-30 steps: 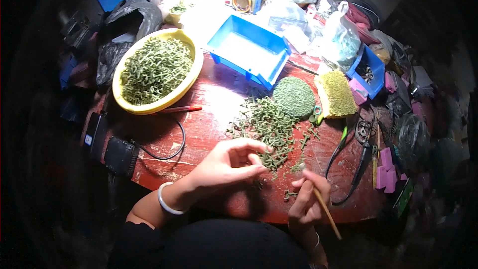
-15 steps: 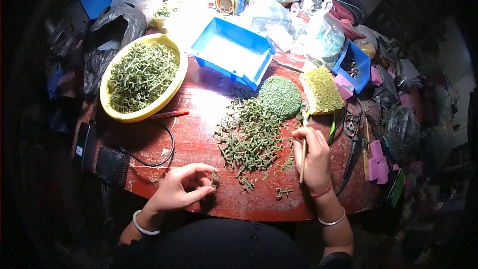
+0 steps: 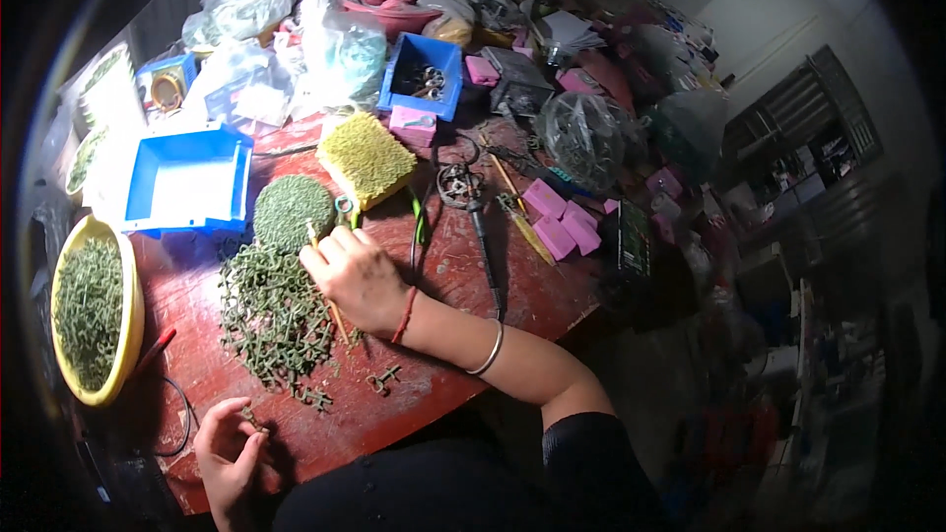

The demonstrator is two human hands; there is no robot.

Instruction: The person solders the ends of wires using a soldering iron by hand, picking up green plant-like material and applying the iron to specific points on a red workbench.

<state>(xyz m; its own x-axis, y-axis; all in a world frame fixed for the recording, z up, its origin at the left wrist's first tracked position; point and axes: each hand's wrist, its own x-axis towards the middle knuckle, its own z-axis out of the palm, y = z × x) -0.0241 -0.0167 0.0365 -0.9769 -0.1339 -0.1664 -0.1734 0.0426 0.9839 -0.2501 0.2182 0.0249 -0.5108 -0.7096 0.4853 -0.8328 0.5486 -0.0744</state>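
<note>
Pinching a tiny green twiggy piece between thumb and fingertip, the left hand is down at the near left edge of the worn red-painted table. So that piece is right at the fingertips, on the right side of the hand, well clear of the loose heap of little green twiggy bits farther out. The right hand has its fingers bunched together around a thin wooden stick with a pale tip, just past the right side of that heap. The stick's tip points to the far side, by the edge of a round dark-green grainy mound; can't really tell if it's touching. Just right of the mound is a yellow block with a bumpy top, a bit farther than the right hand. A couple of stray green bits lie nearer than that hand, right of the heap. Far left there's an angular blue plastic bin, and nearer, out at the left, a yellow oval basin full of the same green stuff.
</note>
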